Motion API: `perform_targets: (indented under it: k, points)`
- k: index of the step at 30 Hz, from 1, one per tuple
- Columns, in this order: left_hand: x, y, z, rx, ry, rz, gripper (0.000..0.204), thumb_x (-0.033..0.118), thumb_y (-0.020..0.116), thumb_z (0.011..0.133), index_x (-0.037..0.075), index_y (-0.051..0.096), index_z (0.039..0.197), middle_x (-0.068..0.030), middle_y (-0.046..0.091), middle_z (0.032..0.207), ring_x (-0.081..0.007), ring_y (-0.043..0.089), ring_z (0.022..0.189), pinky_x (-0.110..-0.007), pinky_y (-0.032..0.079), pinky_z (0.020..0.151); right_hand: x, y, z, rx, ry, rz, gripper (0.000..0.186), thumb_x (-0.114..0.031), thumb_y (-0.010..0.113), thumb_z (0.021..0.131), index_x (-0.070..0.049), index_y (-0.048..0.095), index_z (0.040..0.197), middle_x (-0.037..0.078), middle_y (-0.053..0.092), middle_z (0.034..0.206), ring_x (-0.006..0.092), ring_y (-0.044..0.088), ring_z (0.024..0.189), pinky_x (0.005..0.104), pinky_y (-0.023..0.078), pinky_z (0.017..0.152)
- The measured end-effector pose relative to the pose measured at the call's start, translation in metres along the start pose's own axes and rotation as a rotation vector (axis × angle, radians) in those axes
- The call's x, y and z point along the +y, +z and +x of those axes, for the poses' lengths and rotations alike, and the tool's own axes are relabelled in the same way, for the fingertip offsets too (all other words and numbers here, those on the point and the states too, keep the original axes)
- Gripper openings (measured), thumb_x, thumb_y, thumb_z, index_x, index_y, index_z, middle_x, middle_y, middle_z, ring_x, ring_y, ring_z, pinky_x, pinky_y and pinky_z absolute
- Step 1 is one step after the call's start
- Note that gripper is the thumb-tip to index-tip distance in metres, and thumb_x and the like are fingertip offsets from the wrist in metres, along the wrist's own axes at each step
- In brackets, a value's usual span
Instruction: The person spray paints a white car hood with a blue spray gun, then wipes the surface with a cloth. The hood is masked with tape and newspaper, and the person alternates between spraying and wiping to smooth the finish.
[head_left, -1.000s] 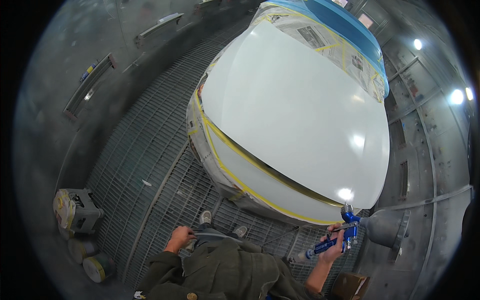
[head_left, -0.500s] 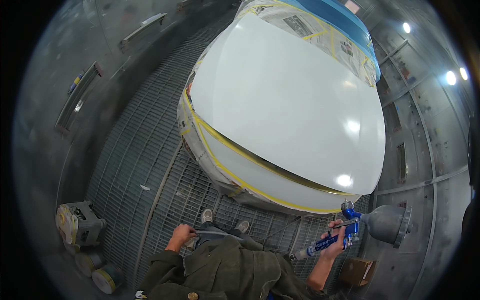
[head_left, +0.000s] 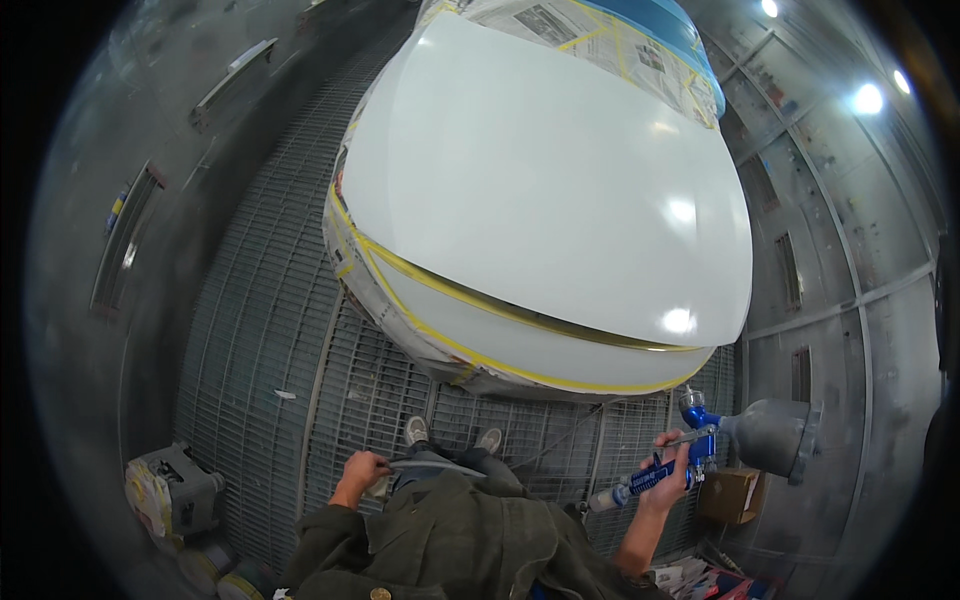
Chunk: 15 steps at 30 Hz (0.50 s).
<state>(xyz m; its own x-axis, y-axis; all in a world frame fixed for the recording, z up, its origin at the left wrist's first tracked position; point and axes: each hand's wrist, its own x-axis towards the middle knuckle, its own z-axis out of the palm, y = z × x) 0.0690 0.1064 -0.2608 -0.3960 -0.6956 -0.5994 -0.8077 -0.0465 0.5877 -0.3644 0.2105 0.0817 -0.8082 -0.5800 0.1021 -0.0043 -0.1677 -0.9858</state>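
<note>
In the head view my right hand [head_left: 662, 480] grips a blue spray gun [head_left: 702, 440] with a grey cup [head_left: 765, 440] on its right side. The gun is held below the masked car's lower right corner. My left hand [head_left: 362, 470] is closed on a grey hose [head_left: 430, 467] running across my waist. Above both hands lies a glossy white hood [head_left: 540, 180], with a white front panel [head_left: 530, 345] below it edged in yellow tape. Newspaper masking [head_left: 600, 45] covers the area behind the hood, and blue sheeting [head_left: 680, 30] lies farther back.
Grey booth walls with lamps [head_left: 868, 98] stand to the right, and a wall [head_left: 150, 230] with fixtures to the left. Grated floor [head_left: 250, 320] surrounds the car. A grey machine [head_left: 185, 485] and tins [head_left: 210, 565] sit at lower left, a cardboard box [head_left: 730, 495] at lower right.
My view has shifted, so the car sits higher and farther left, and more floor shows at lower right. Both hands keep their grips, the gun in much the same place before me.
</note>
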Motion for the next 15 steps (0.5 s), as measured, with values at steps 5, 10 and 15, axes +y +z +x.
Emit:
perform_targets:
  k: [5,10,15]
  points:
    - [-0.008,-0.004,0.007,-0.041,0.041,0.042,0.025,0.036,0.079,0.075,0.016,0.077,0.09,-0.0106,0.071,0.085,-0.0347,0.066,0.086,-0.047,0.053,0.075,-0.002,0.008,-0.017,0.07,0.001,-0.029,0.027,-0.028,0.049,0.102,-0.004,0.054,0.114,0.004,0.055,0.101,0.0125,0.054,0.092,0.0235,0.049,0.049]
    - [-0.02,0.005,0.023,-0.155,0.057,0.129,0.031,0.037,0.08,0.075,0.015,0.078,0.096,-0.0117,0.072,0.089,-0.0342,0.067,0.087,-0.046,0.054,0.077,0.001,0.0,-0.03,0.104,0.029,-0.065,0.028,-0.028,0.052,0.101,-0.003,0.055,0.112,0.006,0.056,0.103,0.0139,0.056,0.09,0.0255,0.051,0.049]
    - [0.007,-0.001,0.033,-0.198,0.052,0.163,0.036,0.039,0.081,0.074,0.012,0.078,0.097,-0.011,0.073,0.093,-0.0331,0.068,0.088,-0.045,0.055,0.079,-0.006,-0.01,-0.027,0.109,0.027,-0.096,0.03,-0.029,0.054,0.1,-0.002,0.055,0.112,0.007,0.056,0.102,0.0144,0.058,0.088,0.0254,0.052,0.05]
